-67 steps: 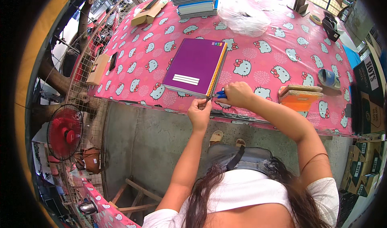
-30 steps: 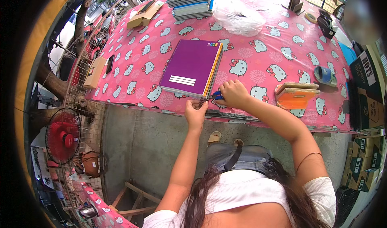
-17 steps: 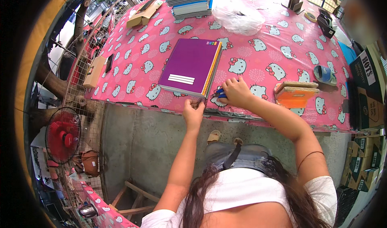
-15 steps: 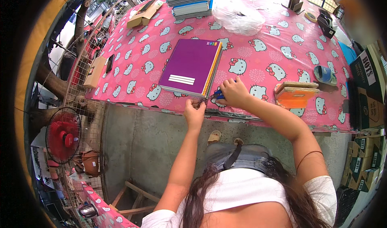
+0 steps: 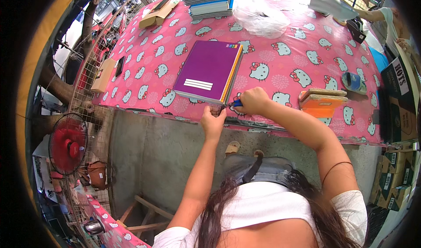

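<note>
A purple-covered spiral notebook [image 5: 208, 68] lies near the front edge of the table, its dark coil [image 5: 237, 74] running down the right side. My left hand [image 5: 213, 121] is closed at the notebook's lower right corner, pinching the end of the coil. My right hand [image 5: 255, 101] is wrapped round blue-handled pliers [image 5: 237, 103]. Their dark jaws meet the coil end just beside my left fingertips; whether they grip the wire is too small to tell.
Pink patterned cloth covers the table [image 5: 272, 74]. Stacked notebooks [image 5: 206, 2] and a clear plastic bag [image 5: 261, 13] stand farther back. To the right are an orange-faced wooden block [image 5: 322, 102] and a tape roll [image 5: 353, 82]. Another person's arm [image 5: 372, 14] reaches in at the far right.
My right hand has closed more tightly round the pliers and turned slightly. At the far right another person has come into view, moving a blurred pale flat thing over the table.
</note>
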The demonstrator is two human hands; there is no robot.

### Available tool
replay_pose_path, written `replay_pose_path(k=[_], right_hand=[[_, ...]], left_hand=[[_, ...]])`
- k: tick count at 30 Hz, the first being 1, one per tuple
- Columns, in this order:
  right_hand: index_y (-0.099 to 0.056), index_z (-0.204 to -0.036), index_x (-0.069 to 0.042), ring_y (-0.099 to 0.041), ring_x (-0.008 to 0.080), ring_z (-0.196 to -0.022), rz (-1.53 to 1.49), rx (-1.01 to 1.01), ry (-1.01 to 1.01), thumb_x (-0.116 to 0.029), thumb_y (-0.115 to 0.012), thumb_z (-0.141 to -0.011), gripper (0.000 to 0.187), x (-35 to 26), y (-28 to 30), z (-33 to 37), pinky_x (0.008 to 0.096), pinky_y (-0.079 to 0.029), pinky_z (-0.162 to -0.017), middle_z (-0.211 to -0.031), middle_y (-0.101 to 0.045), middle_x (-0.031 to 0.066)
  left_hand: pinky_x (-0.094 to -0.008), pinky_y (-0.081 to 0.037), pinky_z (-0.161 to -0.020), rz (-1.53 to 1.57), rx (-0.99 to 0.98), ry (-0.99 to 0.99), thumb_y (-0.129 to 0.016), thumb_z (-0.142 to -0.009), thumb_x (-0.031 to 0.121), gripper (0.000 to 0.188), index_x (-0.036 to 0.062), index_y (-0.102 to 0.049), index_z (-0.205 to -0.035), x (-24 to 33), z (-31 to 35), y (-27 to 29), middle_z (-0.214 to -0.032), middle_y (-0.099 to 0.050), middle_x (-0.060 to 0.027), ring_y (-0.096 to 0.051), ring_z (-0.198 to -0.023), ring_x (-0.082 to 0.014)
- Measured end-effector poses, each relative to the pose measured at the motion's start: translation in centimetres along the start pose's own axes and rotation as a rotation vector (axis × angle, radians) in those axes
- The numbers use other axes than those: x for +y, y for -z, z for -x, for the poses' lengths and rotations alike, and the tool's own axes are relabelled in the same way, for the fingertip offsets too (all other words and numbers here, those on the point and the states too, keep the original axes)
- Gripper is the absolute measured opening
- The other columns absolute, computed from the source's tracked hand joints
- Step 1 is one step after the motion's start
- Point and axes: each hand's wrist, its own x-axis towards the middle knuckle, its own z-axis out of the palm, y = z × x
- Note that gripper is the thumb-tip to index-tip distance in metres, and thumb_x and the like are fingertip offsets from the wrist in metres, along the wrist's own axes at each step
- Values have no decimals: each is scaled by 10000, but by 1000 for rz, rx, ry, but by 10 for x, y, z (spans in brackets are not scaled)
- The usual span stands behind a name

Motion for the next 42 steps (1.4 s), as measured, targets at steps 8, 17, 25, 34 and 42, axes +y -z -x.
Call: replay_pose_path(k=[8, 17, 25, 34, 42], right_hand=[[-689, -849, -73, -660, 262, -780, 162, 137, 50, -602, -644, -735, 543, 13, -15, 5, 446, -517, -741, -793, -664, 89], [-681, -838, -84, -656, 257, -756, 177, 90, 92, -557, -625, -756, 484, 2, -11, -7, 436, -507, -682, -775, -659, 81], [-670, -786, -57, -666, 278, -670, -175, 40, -102, -505, -620, -795, 452, 14, -4, 24, 406, -522, -599, -680, -636, 130], [-602, -978, 4, -626, 140, -769, -1795, 1104, -425, -355, -476, -1002, 382, 60, -78, 59, 278, -492, -714, -863, -657, 67], [-592, -1041, 42, -632, 158, -814, -1689, 974, -390, -345, -512, -988, 399, 61, -72, 56, 305, -511, -775, -888, -653, 94]], left_hand=[[-299, -500, -594, 58, 12, -18, -771, -735, 154, 266, 5, -568, -821, -10, 3, 2, -687, -650, -57, -623, -606, -140], [-286, -476, -577, -70, -21, -40, -796, -736, 180, 298, 10, -569, -828, 3, 9, 6, -695, -624, -50, -571, -599, -118], [-318, -489, -558, -37, -157, -55, -769, -753, 145, 272, 17, -548, -847, 7, 7, 10, -709, -640, -78, -641, -642, -154], [-345, -593, -713, 1122, -606, 654, -663, -845, -13, 146, 5, -532, -907, 94, -82, -114, -869, -632, -115, -659, -759, -237], [-515, -393, -1050, 713, -491, 498, -772, -785, 249, 774, -22, -354, -1377, 246, -272, -183, -1356, -420, -225, -411, -1288, -400]])
